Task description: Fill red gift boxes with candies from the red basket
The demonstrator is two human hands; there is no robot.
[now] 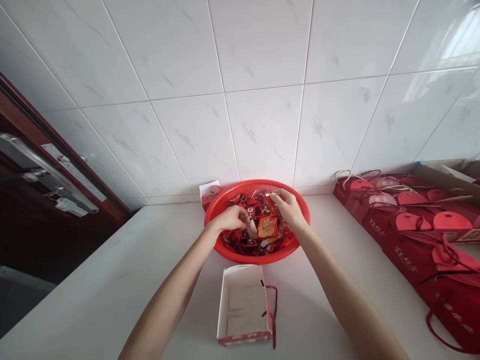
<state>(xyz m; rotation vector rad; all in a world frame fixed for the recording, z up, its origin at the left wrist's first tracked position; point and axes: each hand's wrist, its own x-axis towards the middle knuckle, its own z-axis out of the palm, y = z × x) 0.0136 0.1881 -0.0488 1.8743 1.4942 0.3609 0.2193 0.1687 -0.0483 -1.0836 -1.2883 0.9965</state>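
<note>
A red plastic basket [258,259] holds many small snacks in mostly red wrappers [268,226]. Over its left part is my left hand [234,218], fingers closed on a small pale pink wrapped candy [251,229]. At the basket's right side, my right hand [288,206] pinches a small red and gold wrapped candy [270,195]; the fingers partly cover it. Between my forearms, just in front of the basket, an open gift box [245,338] shows its white inside. A dark red cord handle [276,315] hangs off its right side.
Several dark red gift boxes [393,240] with cord handles stand along the right, beside a brown carton [438,172]. A small white and red box [210,190] is behind the basket. A tiled wall [262,125] rises behind; a dark door [41,200] is left.
</note>
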